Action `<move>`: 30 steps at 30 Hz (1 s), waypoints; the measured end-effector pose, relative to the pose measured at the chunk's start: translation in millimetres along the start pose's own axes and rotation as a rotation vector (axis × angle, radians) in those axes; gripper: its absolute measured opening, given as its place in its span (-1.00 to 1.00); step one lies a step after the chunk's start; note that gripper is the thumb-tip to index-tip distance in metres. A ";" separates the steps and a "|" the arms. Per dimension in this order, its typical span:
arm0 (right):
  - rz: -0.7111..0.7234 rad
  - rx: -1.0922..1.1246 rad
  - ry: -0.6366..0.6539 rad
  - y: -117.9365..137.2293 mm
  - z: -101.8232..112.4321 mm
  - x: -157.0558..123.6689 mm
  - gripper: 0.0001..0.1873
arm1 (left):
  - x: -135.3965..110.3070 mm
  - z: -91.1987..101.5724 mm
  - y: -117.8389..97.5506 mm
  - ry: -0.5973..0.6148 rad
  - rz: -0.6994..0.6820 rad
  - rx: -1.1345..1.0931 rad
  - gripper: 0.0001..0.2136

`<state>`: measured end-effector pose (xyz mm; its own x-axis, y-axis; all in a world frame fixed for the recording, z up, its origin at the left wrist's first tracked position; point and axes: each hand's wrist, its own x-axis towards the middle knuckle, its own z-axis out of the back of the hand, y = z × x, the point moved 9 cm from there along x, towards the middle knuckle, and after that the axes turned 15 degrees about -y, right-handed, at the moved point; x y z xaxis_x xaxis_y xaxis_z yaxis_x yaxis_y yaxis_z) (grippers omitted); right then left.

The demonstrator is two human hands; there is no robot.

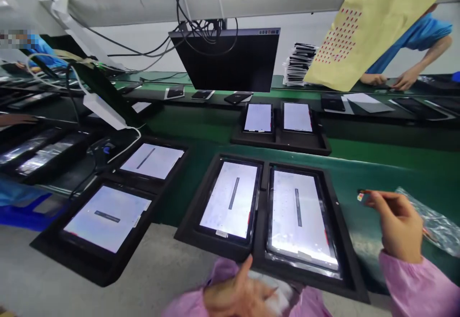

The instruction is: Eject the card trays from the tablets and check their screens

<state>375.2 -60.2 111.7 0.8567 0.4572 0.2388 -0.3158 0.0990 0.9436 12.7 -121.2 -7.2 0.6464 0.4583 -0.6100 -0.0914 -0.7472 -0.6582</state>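
At the right, my right hand (400,223) is closed in a pinch on a small card (361,195) with white, red and yellow on it, joined to a thin dark strip. Low in the middle, my left hand (240,290) has its thumb raised and its fingers apart, with nothing seen in them; it is slightly blurred. Just beyond it lies a black foam tray (261,221) bearing two lit tablets, a left one (219,202) and a right one (287,211). Each white screen shows a grey bar. Beside my right wrist lies a clear plastic bag (436,226).
A second black tray (108,271) with two lit tablets lies left; a third (283,145) sits further back. A monitor (233,61) hangs above, with cables. A handheld scanner (102,152) rests at left. Yellow paper (373,29) hangs upper right, near a co-worker in blue.
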 end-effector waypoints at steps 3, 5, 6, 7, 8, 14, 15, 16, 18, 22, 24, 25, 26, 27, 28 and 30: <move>0.021 -0.033 0.203 17.3 -28.8 -29.9 -0.86 | -27.8 35.0 -75.4 -0.102 -0.225 0.525 -0.62; 0.023 0.016 0.303 33.2 -56.7 -41.9 -0.78 | -28.9 70.7 -165.5 -0.537 -0.591 0.990 -0.63; 0.014 0.050 0.350 40.6 -72.3 -46.4 -0.72 | -23.5 76.0 -203.4 -0.679 -0.743 1.245 -0.65; -0.001 0.083 0.396 47.0 -88.1 -50.4 -0.66 | -8.8 81.1 -229.7 -0.719 -0.799 1.325 -0.68; -0.021 0.109 0.442 52.1 -103.9 -54.3 -0.61 | 9.7 87.6 -249.3 -0.742 -0.819 1.371 -0.70; -0.087 0.128 0.613 66.8 -171.9 -68.4 -0.54 | 78.0 114.2 -273.6 -0.691 -0.822 1.528 -0.82; -0.084 0.123 0.622 70.9 -177.9 -68.0 -0.54 | 75.5 115.1 -273.9 -0.665 -0.825 1.529 -0.83; -0.074 0.116 0.629 77.0 -182.5 -66.9 -0.55 | 69.8 114.7 -275.9 -0.632 -0.827 1.522 -0.84; -0.020 0.107 0.638 97.0 -188.1 -64.0 -0.58 | 49.7 109.7 -286.4 -0.560 -0.836 1.490 -0.83; 0.185 0.058 0.664 155.6 -190.3 -67.5 -0.72 | -5.2 86.0 -312.8 -0.322 -0.793 1.362 -0.79; 0.304 0.038 0.694 183.4 -190.7 -78.7 -0.80 | -30.4 67.7 -315.7 -0.116 -0.737 1.235 -0.77; 0.360 0.045 0.714 195.5 -190.9 -86.6 -0.83 | -42.2 58.6 -317.1 -0.034 -0.740 1.168 -0.76; 0.413 0.061 0.735 206.1 -190.9 -95.3 -0.86 | -52.7 51.3 -319.5 0.014 -0.770 1.115 -0.76; 0.463 0.079 0.755 214.9 -190.6 -104.2 -0.90 | -61.2 46.2 -322.2 0.033 -0.819 1.081 -0.76; 0.510 0.091 0.771 221.8 -190.1 -112.8 -0.92 | -67.6 43.0 -324.1 0.031 -0.873 1.070 -0.75; 0.590 0.085 0.781 230.8 -188.6 -127.1 -0.95 | -74.6 40.5 -324.0 0.013 -0.952 1.088 -0.73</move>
<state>116.5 71.2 255.9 0.0507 0.8717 0.4873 -0.5502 -0.3828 0.7421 -36.5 106.2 233.8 0.7955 0.5549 0.2433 -0.1467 0.5660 -0.8112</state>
